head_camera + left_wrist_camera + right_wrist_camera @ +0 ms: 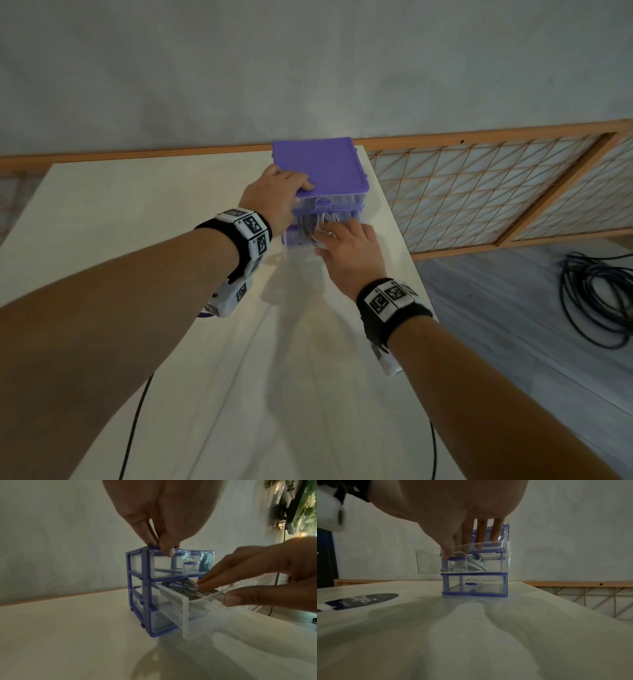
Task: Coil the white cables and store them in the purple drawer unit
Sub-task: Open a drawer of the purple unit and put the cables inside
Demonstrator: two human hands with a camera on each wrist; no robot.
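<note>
The purple drawer unit (322,164) stands at the table's far right corner, with clear drawers. Its middle drawer (173,601) is pulled out toward me, and coiled white cables (193,589) lie in it. My left hand (298,190) rests on the unit's top front-left corner, fingertips (167,550) pressing down on the top edge. My right hand (329,236) reaches over the pulled-out drawer with straight fingers (223,574) pressing on the cables (476,562). Its thumb sits at the drawer's front by the purple handle (456,558). The top and bottom drawers are pushed in.
The pale table (137,212) ends just right of the unit. A wooden lattice screen (479,192) leans against the wall beyond that edge. A dark cable (603,301) lies coiled on the floor at right. A black oval sticker (363,600) is on the tabletop left of the unit.
</note>
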